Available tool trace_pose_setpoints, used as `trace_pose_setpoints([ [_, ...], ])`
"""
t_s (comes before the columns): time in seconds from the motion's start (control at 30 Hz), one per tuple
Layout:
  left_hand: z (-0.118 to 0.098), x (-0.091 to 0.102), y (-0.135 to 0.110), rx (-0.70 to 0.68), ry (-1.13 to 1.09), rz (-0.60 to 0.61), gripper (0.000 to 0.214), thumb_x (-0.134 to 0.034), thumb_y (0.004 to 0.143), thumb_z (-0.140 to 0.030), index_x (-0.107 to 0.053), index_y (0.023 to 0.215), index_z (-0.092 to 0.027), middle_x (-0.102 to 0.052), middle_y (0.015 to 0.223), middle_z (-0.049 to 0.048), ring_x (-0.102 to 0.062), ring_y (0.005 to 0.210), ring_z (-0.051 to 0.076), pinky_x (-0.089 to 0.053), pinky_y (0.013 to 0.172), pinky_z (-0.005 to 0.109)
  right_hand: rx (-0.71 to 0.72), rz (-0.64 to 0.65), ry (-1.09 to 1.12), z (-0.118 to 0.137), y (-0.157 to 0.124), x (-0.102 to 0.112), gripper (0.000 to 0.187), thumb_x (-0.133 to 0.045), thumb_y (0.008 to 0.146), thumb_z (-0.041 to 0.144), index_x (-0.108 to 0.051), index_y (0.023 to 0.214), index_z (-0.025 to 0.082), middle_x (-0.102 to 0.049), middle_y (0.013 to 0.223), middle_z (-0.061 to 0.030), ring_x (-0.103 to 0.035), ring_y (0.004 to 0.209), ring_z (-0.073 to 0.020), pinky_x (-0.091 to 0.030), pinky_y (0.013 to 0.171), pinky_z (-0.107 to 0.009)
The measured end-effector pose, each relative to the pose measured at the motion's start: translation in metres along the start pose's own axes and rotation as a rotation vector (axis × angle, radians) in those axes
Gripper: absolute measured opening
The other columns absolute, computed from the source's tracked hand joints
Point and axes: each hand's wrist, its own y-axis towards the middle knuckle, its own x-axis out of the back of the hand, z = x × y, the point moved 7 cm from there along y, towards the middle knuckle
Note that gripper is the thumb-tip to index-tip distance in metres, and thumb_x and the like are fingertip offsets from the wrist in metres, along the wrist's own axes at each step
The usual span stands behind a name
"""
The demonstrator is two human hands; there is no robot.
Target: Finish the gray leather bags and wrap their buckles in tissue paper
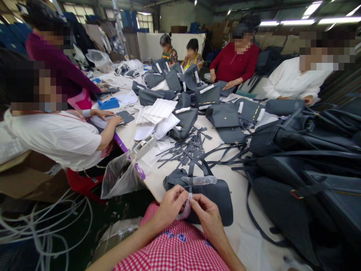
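Note:
A dark grey bag lies on the table edge right in front of me, its straps pointing away. Over it, my left hand and my right hand meet with fingertips pinched on a thin translucent plastic wrap. Part of that wrap hangs below my fingers, and what it encloses is hard to make out. A second piece of clear plastic is wrapped along the bag's far side, beside an upright grey strap.
Loose grey straps with metal rings lie beyond the bag, near a tape dispenser and white sheets. Finished-looking grey bags pile up at right. A plastic sack hangs at the left edge. Several co-workers sit or stand around the table.

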Motion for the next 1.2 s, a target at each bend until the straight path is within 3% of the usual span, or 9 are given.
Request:
trace_pose_setpoints([
  [0.07,-0.001,-0.004,-0.003,-0.007,-0.033,0.039,0.029,-0.054,0.083,-0.045,-0.056,0.079,-0.017,-0.055,0.071,-0.0005,-0.051,0.068,0.014,-0.041,0.063,0.024,-0.007,-0.010,0.017,0.002,0.000,-0.001,0.036,-0.075,0.067,0.054,-0.072,0.072,0.018,-0.068,0.069,-0.0024,-0.056,0.065,-0.0169,-0.045,0.064,-0.028],
  [0.27,-0.007,0.001,-0.004,-0.051,0.021,-0.077,0.018,-0.059,0.079,-0.032,-0.063,0.072,-0.016,-0.056,0.068,0.0000,-0.050,0.067,0.015,-0.040,0.066,0.024,-0.050,-0.001,0.005,0.003,-0.003,0.000,0.039,-0.074,0.066,0.057,-0.071,0.070,0.018,-0.054,0.050,0.0029,-0.045,0.049,-0.0106,-0.037,0.047,-0.022],
  [0.37,-0.008,0.003,-0.003,-0.082,0.073,-0.107,0.017,-0.059,0.079,-0.030,-0.065,0.070,-0.017,-0.058,0.070,0.0015,-0.051,0.070,0.016,-0.041,0.068,0.025,-0.148,-0.066,0.018,-0.003,-0.003,0.005,0.048,-0.072,0.063,0.064,-0.065,0.063,0.017,-0.046,0.043,0.0054,-0.036,0.039,-0.0068,-0.026,0.038,-0.020],
  [0.47,-0.007,0.006,-0.003,-0.095,0.096,-0.132,0.015,-0.062,0.077,-0.028,-0.066,0.069,-0.017,-0.058,0.072,0.0020,-0.052,0.071,0.016,-0.041,0.068,0.025,-0.155,-0.146,0.030,-0.001,-0.002,0.010,0.048,-0.076,0.058,0.063,-0.065,0.069,0.018,-0.049,0.046,0.0051,-0.038,0.038,-0.0066,-0.023,0.035,-0.019],
  [0.57,-0.002,0.003,-0.002,-0.047,0.044,-0.095,0.014,-0.063,0.076,-0.029,-0.064,0.071,-0.016,-0.057,0.069,0.0007,-0.049,0.066,0.014,-0.039,0.063,0.024,-0.147,-0.139,0.041,-0.001,-0.001,0.010,0.048,-0.077,0.058,0.061,-0.068,0.075,0.017,-0.047,0.047,0.0065,-0.036,0.039,-0.0058,-0.022,0.034,-0.018],
  [0.8,0.011,-0.001,0.003,0.028,-0.170,-0.058,0.020,-0.067,0.068,-0.032,-0.055,0.071,-0.016,-0.050,0.060,-0.0051,-0.042,0.056,0.009,-0.034,0.054,0.022,-0.181,-0.051,0.157,-0.011,0.002,0.001,0.043,-0.077,0.063,0.055,-0.062,0.068,0.015,-0.051,0.049,0.0060,-0.037,0.041,-0.0039,-0.026,0.039,-0.016],
  [0.93,0.019,-0.006,0.005,0.057,-0.240,-0.012,0.025,-0.070,0.066,-0.036,-0.055,0.070,-0.016,-0.052,0.060,-0.0044,-0.045,0.055,0.009,-0.035,0.054,0.022,-0.226,-0.077,0.207,-0.019,0.003,-0.003,0.043,-0.081,0.057,0.052,-0.058,0.068,0.017,-0.050,0.043,0.0070,-0.034,0.035,-0.0045,-0.023,0.036,-0.016],
  [1.2,0.020,0.000,0.007,0.043,-0.153,-0.099,0.023,-0.070,0.064,-0.032,-0.052,0.065,-0.017,-0.048,0.056,-0.0061,-0.039,0.051,0.008,-0.031,0.049,0.020,-0.213,-0.149,0.117,-0.009,-0.004,0.006,0.043,-0.076,0.061,0.055,-0.069,0.073,0.015,-0.053,0.053,0.0045,-0.037,0.042,-0.0062,-0.024,0.041,-0.020],
])
